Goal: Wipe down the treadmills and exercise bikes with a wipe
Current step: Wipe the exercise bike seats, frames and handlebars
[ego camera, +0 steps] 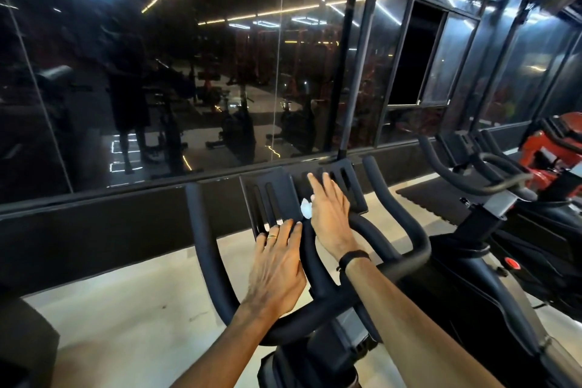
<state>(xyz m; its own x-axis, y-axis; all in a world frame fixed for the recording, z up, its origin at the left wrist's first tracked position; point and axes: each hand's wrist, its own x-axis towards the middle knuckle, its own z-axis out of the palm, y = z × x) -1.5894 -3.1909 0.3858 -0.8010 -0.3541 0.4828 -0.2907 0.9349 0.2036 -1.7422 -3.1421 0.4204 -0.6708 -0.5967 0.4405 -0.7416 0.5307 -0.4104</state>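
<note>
A black exercise bike stands right in front of me, its curved handlebar (pixel 204 239) looping round a slotted black console tray (pixel 267 195). My right hand (pixel 329 211) lies flat on the tray with straight fingers, pressing a small white wipe (pixel 305 208) that peeks out by the thumb. My left hand (pixel 277 264) rests with straight fingers on the tray's lower edge and the centre of the bar; a ring shows on one finger.
A second black bike (pixel 491 198) stands close on the right, with a red machine (pixel 548 148) behind it. A dark mirror wall (pixel 157 88) runs directly ahead, above a pale floor (pixel 126 309). A black rubber mat (pixel 425 198) lies between the bikes.
</note>
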